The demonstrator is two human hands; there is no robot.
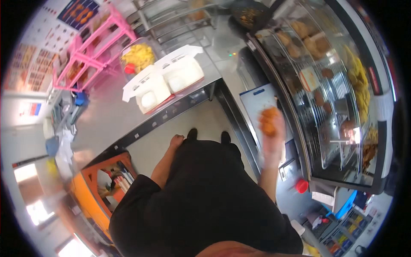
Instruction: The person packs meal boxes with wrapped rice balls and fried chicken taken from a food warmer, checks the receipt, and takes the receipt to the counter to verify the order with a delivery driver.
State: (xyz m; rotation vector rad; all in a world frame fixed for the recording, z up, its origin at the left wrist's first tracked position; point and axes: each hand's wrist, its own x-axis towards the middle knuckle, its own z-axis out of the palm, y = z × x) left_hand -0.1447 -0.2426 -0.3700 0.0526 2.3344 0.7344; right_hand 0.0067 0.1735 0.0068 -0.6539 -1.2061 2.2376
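My right hand [273, 144] holds an orange-brown piece of food [269, 121], which looks like fried chicken and is blurred. It is over a white cutting board [257, 99] with a blue handle slot. My left hand [177, 140] hangs low by my left side, its fingers curled, and nothing shows in it. On the steel counter stand two open paper takeaway boxes side by side, the left one [154, 100] and the right one [183, 78], each with a rounded white lump inside. Behind them is a clear tub of yellow food pieces [139, 57] with a red object at its edge.
A glass display warmer [324, 93] with fried food on racks stands at the right. At the back left is a pink rack [93, 54]; a dark pan [250, 16] lies at the top. An orange cabinet [86, 192] stands lower left, and a red lid [301, 186] lies lower right.
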